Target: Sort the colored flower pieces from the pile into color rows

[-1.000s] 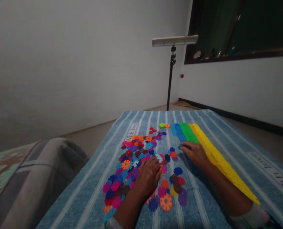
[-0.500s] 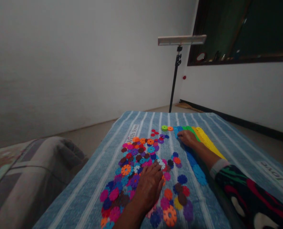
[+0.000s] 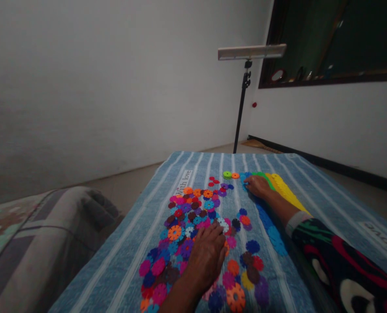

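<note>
Notched plastic interlocking discs in many colours lie in a loose, overlapping pile on a striped blue cloth. My left hand rests palm down on this pile, fingers stretched forward beside a pale disc. At the far end of a blue row of discs, my right hand has its fingers curled together on a light blue disc. The fingertips are small here, and part of the row is hidden by the forearm. Right of it run a green row and a yellow row.
A light green disc and an orange disc lie left of the rows' far ends. Small red discs are nearby. Behind the table stands a lamp on a black pole. A fabric-covered seat or bed is at left.
The view has shifted slightly, moving the scene a little to the right. My right hand stays at the far end of the blue row; my left hand remains on the pile.
</note>
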`<action>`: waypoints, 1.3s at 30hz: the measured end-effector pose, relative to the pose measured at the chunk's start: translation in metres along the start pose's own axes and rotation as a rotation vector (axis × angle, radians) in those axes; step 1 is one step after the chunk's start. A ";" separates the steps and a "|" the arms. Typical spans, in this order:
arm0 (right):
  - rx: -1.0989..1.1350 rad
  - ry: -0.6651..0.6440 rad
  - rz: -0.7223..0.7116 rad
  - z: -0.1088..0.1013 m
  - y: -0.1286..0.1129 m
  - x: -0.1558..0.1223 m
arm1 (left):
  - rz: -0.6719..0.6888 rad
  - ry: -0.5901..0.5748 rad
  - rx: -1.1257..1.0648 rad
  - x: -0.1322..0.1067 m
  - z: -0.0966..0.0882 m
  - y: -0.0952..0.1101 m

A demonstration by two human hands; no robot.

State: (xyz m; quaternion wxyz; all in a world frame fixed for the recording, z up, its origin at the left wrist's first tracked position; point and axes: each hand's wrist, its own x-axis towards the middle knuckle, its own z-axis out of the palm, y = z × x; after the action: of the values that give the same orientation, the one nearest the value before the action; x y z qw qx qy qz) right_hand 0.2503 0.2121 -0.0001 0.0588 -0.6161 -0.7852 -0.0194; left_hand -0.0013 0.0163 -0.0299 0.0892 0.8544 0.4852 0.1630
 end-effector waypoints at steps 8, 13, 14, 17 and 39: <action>-0.058 0.018 -0.053 -0.001 0.000 -0.003 | 0.012 0.020 0.000 0.000 -0.001 0.001; -0.059 0.005 -0.177 0.000 -0.005 -0.003 | 0.000 0.029 0.009 -0.001 -0.002 0.002; -0.058 0.002 -0.190 0.000 -0.006 -0.004 | 0.003 0.032 0.007 -0.001 -0.002 0.003; -0.049 -0.001 -0.207 -0.002 -0.008 -0.007 | 0.012 0.034 0.003 0.000 -0.002 0.003; 0.332 -0.100 -0.584 -0.013 -0.098 -0.190 | 0.066 0.058 0.021 0.004 0.003 0.000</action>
State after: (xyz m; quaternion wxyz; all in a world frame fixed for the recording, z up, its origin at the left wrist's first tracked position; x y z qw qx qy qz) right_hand 0.2006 0.0033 -0.0050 0.1118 -0.3477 -0.9228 0.1227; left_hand 0.0013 0.0196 -0.0316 0.0604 0.8657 0.4609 0.1856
